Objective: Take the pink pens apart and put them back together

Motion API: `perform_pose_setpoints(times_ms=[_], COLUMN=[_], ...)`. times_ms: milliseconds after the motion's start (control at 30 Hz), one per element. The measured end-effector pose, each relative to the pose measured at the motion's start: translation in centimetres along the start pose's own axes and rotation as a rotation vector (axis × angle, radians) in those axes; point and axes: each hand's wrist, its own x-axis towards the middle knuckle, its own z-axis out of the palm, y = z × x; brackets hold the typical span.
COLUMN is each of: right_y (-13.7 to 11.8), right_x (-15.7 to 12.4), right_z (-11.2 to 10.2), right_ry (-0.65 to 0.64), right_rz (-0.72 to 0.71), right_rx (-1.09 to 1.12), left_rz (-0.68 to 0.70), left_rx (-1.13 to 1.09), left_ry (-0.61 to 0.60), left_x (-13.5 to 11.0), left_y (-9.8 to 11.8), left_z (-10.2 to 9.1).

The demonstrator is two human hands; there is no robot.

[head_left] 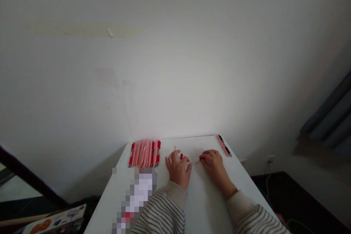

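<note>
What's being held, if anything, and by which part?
The right hand seems to pinch a small piece by its dark end; for the left hand, I can't tell.

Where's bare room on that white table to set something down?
The white table is bare between the sleeves, and beyond the right hand, short of the pink and black pens at back right. Crowded: back left, with pink-and-red pens, and around the left hand, near a small red piece. Front left is pixelated.
</note>
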Motion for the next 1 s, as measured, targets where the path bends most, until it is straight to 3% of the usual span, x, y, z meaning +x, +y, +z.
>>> perform_pose_setpoints(times_ms=[1000], right_y=[0.88], right_x=[-0.04], right_z=[0.23], right_ry=[-0.013], right_rz=[0.011], right_rx=[0.003], left_rz=[-0.053], left_rx=[0.038], left_ry=[-0.165], left_x=[0.52], left_y=[-0.02], left_z=[-0.41])
